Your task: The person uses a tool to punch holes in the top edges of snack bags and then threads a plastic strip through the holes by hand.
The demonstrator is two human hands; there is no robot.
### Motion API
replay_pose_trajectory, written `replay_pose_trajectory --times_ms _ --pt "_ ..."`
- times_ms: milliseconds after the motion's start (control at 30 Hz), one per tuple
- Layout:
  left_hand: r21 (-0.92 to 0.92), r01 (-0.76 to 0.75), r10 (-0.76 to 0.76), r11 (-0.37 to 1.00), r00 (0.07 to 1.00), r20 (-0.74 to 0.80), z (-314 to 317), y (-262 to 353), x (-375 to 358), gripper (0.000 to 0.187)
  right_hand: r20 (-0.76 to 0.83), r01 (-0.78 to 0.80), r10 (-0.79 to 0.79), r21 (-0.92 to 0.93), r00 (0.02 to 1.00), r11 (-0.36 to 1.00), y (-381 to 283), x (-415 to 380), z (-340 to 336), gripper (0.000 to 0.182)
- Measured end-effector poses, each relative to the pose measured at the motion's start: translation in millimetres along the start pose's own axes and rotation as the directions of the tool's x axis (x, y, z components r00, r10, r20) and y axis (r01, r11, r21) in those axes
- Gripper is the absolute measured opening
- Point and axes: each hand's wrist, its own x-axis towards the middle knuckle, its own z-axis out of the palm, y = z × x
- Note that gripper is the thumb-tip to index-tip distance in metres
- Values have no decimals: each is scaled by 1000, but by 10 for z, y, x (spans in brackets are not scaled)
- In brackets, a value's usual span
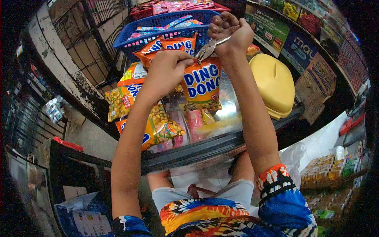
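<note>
A silver plier-style hole punch point(210, 47) is in my right hand point(233, 34), its handle against the palm and my fingers curled. Its jaws meet the top edge of an orange DING DONG mixed nuts bag point(202, 82). My left hand point(167, 70) pinches that bag's top left corner between thumb and fingers, close beside the jaws. The bag hangs upright over the glass counter top point(229, 104), nuts showing through its clear lower part. More DING DONG bags point(120, 100) are piled left of it, partly behind my left forearm.
Behind the bags stands a blue plastic basket point(128, 42) holding pink and blue packets. A yellow lidded container point(272, 85) sits at the right, near my right forearm. The counter's dark front edge point(189, 153) runs in front of my legs. Packed goods point(331, 170) lie at the lower right.
</note>
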Motion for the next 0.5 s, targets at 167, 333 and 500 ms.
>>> replay_pose_trajectory --times_ms 167,333,500 --pt "22 -60 61 998 998 -33 40 -8 0 17 176 -62 52 52 983 997 -36 18 -34 53" --pt "17 -35 36 999 998 -56 65 -21 0 16 207 -62 45 75 977 995 -30 37 -84 55" --pt "-36 -8 7 999 999 -51 87 -6 7 17 288 -65 76 -48 955 997 -76 47 18 64"
